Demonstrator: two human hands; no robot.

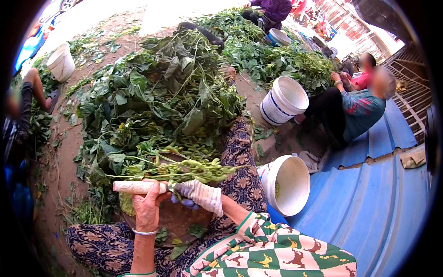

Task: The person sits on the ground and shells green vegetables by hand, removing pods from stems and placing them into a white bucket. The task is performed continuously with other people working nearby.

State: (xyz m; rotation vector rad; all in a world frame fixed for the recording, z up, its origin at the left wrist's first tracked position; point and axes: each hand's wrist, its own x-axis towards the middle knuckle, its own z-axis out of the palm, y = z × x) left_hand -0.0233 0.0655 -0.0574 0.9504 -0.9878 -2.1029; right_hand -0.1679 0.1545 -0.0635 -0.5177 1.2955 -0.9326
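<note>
Left hand (146, 203) clamps a pale stick (138, 187); gloved right hand (196, 194) clasps green pods (203, 170).

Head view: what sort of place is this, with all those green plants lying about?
Probably an outdoor farmyard or village work area. Heaps of green leafy stalks with pods lie on bare dirt ground, white plastic buckets stand nearby, and other people sit working among the plants.

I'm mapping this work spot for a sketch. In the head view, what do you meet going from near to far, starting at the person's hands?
Bare left hand and gloved right hand gripping a podded green stalk → big heap of leafy plants → farther spread of greens → seated person in purple.
</note>
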